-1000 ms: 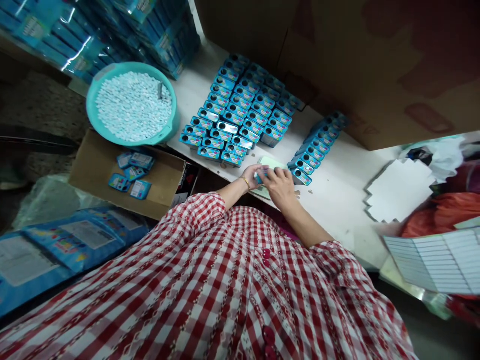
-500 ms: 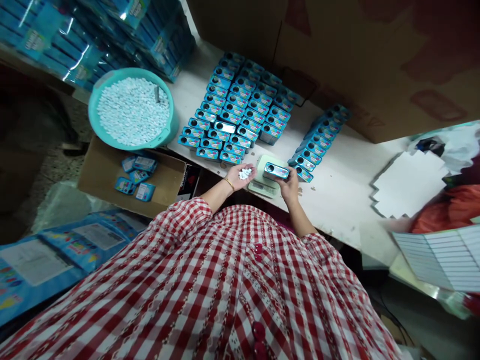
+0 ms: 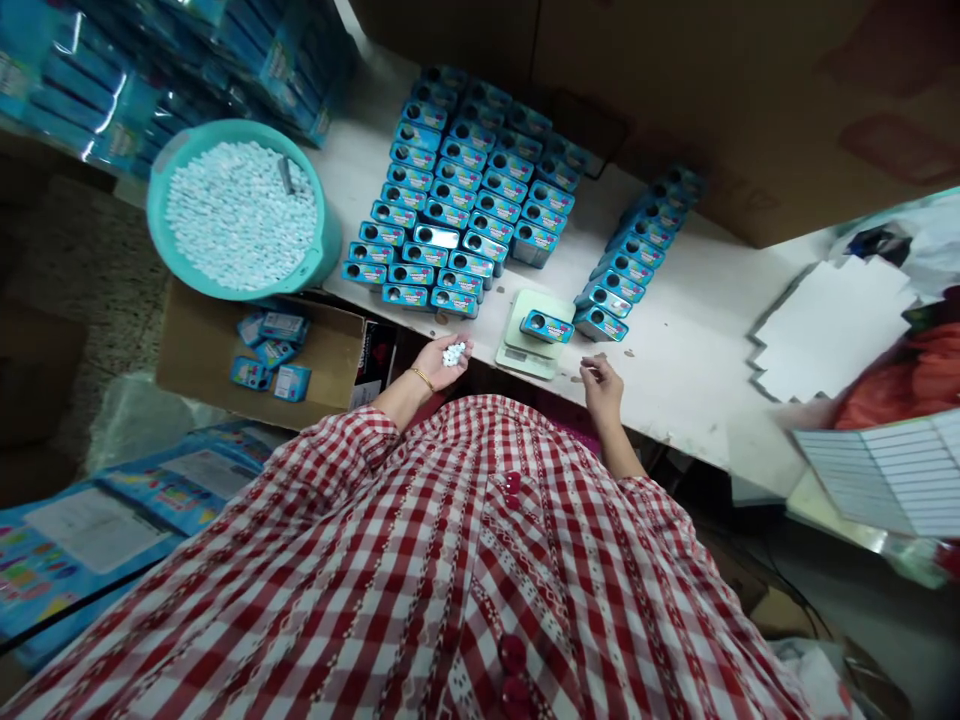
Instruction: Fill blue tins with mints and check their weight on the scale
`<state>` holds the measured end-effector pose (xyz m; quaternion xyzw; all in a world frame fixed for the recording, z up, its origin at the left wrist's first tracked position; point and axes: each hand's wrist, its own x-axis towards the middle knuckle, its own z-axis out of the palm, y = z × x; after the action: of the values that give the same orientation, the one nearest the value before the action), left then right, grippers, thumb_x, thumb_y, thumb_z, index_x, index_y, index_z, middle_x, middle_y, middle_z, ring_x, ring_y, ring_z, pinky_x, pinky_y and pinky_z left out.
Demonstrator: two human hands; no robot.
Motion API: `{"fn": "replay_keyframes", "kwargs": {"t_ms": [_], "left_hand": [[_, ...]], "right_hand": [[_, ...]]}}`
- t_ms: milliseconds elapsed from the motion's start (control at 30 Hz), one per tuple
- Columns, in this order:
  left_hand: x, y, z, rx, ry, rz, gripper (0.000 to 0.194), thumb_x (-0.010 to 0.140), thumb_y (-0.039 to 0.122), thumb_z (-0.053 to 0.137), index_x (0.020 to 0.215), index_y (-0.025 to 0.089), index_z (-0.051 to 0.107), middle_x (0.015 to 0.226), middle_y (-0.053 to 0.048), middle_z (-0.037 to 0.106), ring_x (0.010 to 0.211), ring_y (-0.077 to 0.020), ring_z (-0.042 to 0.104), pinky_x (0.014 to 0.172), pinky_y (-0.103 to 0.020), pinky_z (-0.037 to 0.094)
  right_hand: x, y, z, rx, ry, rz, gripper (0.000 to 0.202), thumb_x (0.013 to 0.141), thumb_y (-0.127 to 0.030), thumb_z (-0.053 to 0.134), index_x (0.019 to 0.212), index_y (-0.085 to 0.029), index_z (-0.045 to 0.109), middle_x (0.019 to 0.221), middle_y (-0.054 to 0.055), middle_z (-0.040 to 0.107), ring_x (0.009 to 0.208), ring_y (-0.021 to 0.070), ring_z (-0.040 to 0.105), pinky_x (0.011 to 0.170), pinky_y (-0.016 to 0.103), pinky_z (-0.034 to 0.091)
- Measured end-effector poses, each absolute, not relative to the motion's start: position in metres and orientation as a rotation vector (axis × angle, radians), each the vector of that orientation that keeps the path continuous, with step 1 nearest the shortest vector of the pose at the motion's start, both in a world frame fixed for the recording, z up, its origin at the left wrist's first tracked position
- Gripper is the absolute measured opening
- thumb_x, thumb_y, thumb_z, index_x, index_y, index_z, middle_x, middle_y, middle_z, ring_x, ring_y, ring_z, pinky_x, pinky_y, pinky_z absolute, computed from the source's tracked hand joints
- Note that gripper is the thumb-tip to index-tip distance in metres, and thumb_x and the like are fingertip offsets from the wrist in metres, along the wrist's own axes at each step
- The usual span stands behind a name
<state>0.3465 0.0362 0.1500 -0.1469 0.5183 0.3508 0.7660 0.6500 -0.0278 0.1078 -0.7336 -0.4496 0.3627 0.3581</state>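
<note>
My left hand (image 3: 436, 368) is cupped palm up near the table's front edge, holding a small heap of white candy-like pellets (image 3: 454, 354). To its right sits a pale green weighing scale (image 3: 516, 353), with one small blue tin (image 3: 547, 327) upright on its plate. The tin's top has a dark round opening. Just right of the scale, my right hand (image 3: 603, 392) hovers by the table edge, fingers loosely curled and apart with nothing in them. It does not touch the tin. Rows of similar blue tins (image 3: 457, 215) stand behind the scale.
A turquoise tub (image 3: 328, 245) full of white pellets, with a scoop (image 3: 286, 176) in it, stands at left. Below it, a cardboard box (image 3: 330, 372) holds several blue tins. Another tin row (image 3: 631, 250) runs at right, near white card sheets (image 3: 832, 325). A large carton (image 3: 697, 110) borders the back.
My right hand has let go of the tin, leaving it on the scale, and has drawn back to the right. My left hand has moved left, away from the scale, with the pellets.
</note>
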Motion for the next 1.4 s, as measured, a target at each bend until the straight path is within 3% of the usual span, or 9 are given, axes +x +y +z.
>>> {"fn": "replay_keyframes", "kwargs": {"t_ms": [133, 367, 500, 633, 767, 967, 1167, 1400], "left_hand": [[0.351, 0.037, 0.145, -0.349, 1.105, 0.765, 0.023, 0.090, 0.016, 0.041, 0.078, 0.010, 0.060, 0.066, -0.007, 0.062, 0.054, -0.0101, 0.060, 0.042, -0.015, 0.044], [0.352, 0.034, 0.144, -0.340, 1.118, 0.797, 0.022, 0.085, 0.007, 0.044, 0.096, 0.005, 0.062, 0.076, -0.012, 0.066, 0.072, -0.0149, 0.066, 0.066, -0.023, 0.056], [0.355, 0.026, 0.147, -0.278, 1.089, 0.773, 0.028, 0.083, 0.003, 0.041, 0.101, 0.003, 0.062, 0.079, -0.013, 0.068, 0.077, -0.0163, 0.067, 0.074, -0.027, 0.055], [0.367, 0.012, 0.147, -0.182, 1.024, 0.610, 0.031, 0.080, 0.001, 0.041, 0.102, 0.004, 0.063, 0.083, -0.014, 0.069, 0.081, -0.0180, 0.067, 0.081, -0.031, 0.053], [0.378, -0.002, 0.141, -0.070, 0.961, 0.438, 0.036, 0.079, -0.001, 0.040, 0.106, 0.005, 0.064, 0.082, -0.011, 0.071, 0.076, -0.0154, 0.066, 0.079, -0.029, 0.051], [0.374, -0.011, 0.126, 0.022, 0.803, 0.295, 0.037, 0.074, 0.000, 0.049, 0.106, 0.006, 0.064, 0.089, -0.011, 0.071, 0.077, -0.0156, 0.066, 0.082, -0.030, 0.049], [0.378, -0.007, 0.128, 0.032, 0.783, 0.322, 0.045, 0.066, -0.004, 0.050, 0.107, 0.009, 0.064, 0.087, -0.008, 0.071, 0.075, -0.0139, 0.065, 0.081, -0.029, 0.049], [0.397, 0.017, 0.161, -0.018, 0.772, 0.471, 0.044, 0.069, -0.004, 0.043, 0.105, 0.009, 0.064, 0.087, -0.009, 0.070, 0.081, -0.0147, 0.065, 0.083, -0.029, 0.049]], "right_hand": [[0.643, -0.036, 0.094, -1.922, -1.006, 1.011, 0.033, 0.071, -0.041, 0.057, 0.088, -0.014, 0.064, 0.079, 0.005, 0.066, 0.065, 0.0139, 0.058, 0.070, 0.033, 0.051], [0.636, -0.023, 0.116, -1.887, -1.055, 0.815, 0.030, 0.078, -0.038, 0.052, 0.091, -0.015, 0.065, 0.081, 0.004, 0.065, 0.068, 0.0134, 0.058, 0.068, 0.031, 0.052], [0.624, -0.019, 0.144, -1.796, -1.333, 0.603, 0.023, 0.084, -0.033, 0.049, 0.087, -0.017, 0.065, 0.081, 0.005, 0.064, 0.074, 0.0155, 0.058, 0.071, 0.033, 0.051], [0.586, -0.023, 0.165, -1.462, -1.818, 0.809, 0.019, 0.088, -0.028, 0.049, 0.092, -0.019, 0.065, 0.087, 0.007, 0.065, 0.083, 0.0171, 0.059, 0.077, 0.033, 0.051], [0.552, -0.030, 0.160, -1.244, -2.225, 0.946, 0.024, 0.089, -0.025, 0.048, 0.107, -0.017, 0.063, 0.103, 0.011, 0.064, 0.098, 0.0202, 0.058, 0.088, 0.036, 0.049], [0.553, -0.038, 0.137, -1.309, -2.374, 1.038, 0.022, 0.088, -0.023, 0.050, 0.103, -0.014, 0.062, 0.099, 0.012, 0.064, 0.094, 0.0212, 0.058, 0.082, 0.036, 0.051], [0.552, -0.035, 0.144, -1.300, -2.472, 0.894, 0.025, 0.090, -0.022, 0.044, 0.104, -0.015, 0.064, 0.098, 0.012, 0.064, 0.093, 0.0213, 0.057, 0.084, 0.037, 0.049], [0.563, -0.007, 0.162, -1.297, -2.372, 0.864, 0.026, 0.091, -0.023, 0.042, 0.105, -0.017, 0.063, 0.101, 0.012, 0.062, 0.096, 0.0210, 0.056, 0.086, 0.036, 0.049]]}}
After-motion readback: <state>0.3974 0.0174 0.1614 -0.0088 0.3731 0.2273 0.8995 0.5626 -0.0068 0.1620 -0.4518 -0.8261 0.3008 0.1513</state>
